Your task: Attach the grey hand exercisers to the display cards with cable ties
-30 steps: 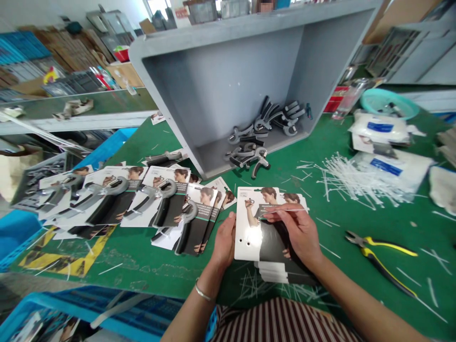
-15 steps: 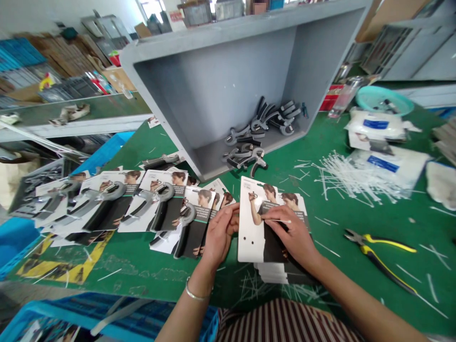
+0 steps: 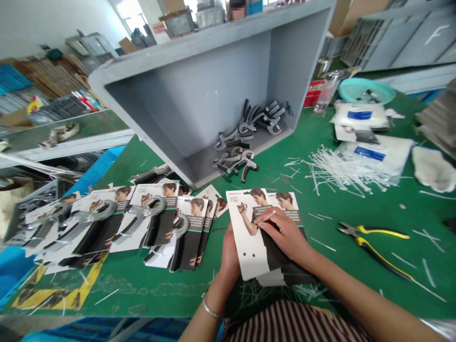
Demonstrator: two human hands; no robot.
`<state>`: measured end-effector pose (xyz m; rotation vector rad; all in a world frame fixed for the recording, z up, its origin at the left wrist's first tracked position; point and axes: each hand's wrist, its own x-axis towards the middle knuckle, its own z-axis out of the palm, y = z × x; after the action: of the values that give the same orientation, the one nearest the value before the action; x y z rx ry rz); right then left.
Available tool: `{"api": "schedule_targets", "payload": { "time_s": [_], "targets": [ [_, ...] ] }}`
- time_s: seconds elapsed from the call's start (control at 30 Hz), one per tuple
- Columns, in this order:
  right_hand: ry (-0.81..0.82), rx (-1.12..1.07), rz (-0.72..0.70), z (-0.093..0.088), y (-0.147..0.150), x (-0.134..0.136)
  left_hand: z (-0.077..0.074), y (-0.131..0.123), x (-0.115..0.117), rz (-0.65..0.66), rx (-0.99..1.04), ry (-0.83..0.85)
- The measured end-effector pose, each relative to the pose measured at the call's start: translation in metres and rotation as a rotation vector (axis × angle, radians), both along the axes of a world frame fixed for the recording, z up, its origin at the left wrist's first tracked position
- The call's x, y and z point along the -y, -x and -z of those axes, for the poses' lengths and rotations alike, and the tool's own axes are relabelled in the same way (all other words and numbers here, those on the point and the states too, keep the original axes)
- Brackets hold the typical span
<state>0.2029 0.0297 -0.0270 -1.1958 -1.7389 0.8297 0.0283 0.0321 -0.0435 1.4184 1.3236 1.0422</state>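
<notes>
A printed backing card (image 3: 252, 263) tilts slightly above a stack of similar cards (image 3: 270, 279) in front of me. My left hand (image 3: 230, 254) grips its left edge, with the fingers hidden behind it. Against the card's front, my right hand (image 3: 287, 232) pinches a thin white cable tie (image 3: 269, 216). The tie's far end is hidden by the card and fingers. To the left lie several cards with grey-and-black hand grips (image 3: 178, 235) fastened on them. Yellow-and-black cutting pliers (image 3: 359, 232) rest to the right of my right hand.
A grey crate (image 3: 213, 52) stands on its side at the back, with loose hand grips (image 3: 245, 159) in and before it. White cable ties (image 3: 349, 171) are heaped at right beside plastic bags (image 3: 359, 114) and a turquoise bowl (image 3: 347, 90). Loose ties lie scattered over the green table (image 3: 142, 294).
My left hand has slid down and behind the card, which now tilts and is lifted a little off the stack. The cable tie has swung to point up and right. The camera view has shifted.
</notes>
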Motion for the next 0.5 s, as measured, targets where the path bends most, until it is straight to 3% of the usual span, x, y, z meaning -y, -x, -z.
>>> {"api": "schedule_targets", "payload": {
  "time_s": [0.13, 0.3, 0.5],
  "targets": [
    [0.052, -0.109, 0.013, 0.000, -0.005, 0.001, -0.014, 0.004, 0.009, 0.088, -0.236, -0.070],
    [0.097, -0.134, -0.028, -0.002, -0.008, 0.001, -0.032, 0.020, 0.028, 0.084, -0.549, -0.045],
    [0.136, -0.158, -0.030, -0.002, -0.008, 0.001, -0.049, 0.034, 0.046, 0.446, -0.272, 0.011]
  ]
}}
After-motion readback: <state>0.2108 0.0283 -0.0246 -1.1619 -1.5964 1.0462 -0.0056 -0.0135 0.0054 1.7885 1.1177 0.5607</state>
